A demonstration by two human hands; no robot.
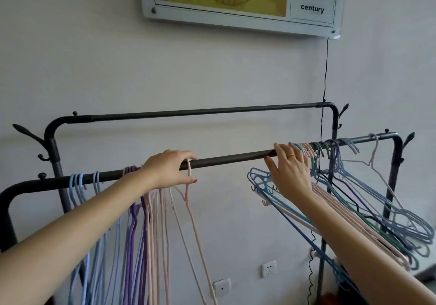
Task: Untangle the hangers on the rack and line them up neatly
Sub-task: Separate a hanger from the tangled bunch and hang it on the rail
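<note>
Left hand (168, 169) pinches pink hanger (188, 182) hook on rail (231, 158) | right hand (289, 171) fingers straight against tangled hangers (354, 201) along rail | likely light, springy wire; lift by hooks.

A black metal garment rack (236, 159) carries thin coated-wire hangers on its front rail. Toward the rail's left end hang a few pale blue hangers (76, 186), then purple hangers (132, 210) and pink hangers (155, 210), all straight down and close together. Toward the rail's right end, a tangled bunch of pink, teal, blue and lilac hangers (354, 210) splays out at a slant, frames crossing one another. The rail's middle is bare.
</note>
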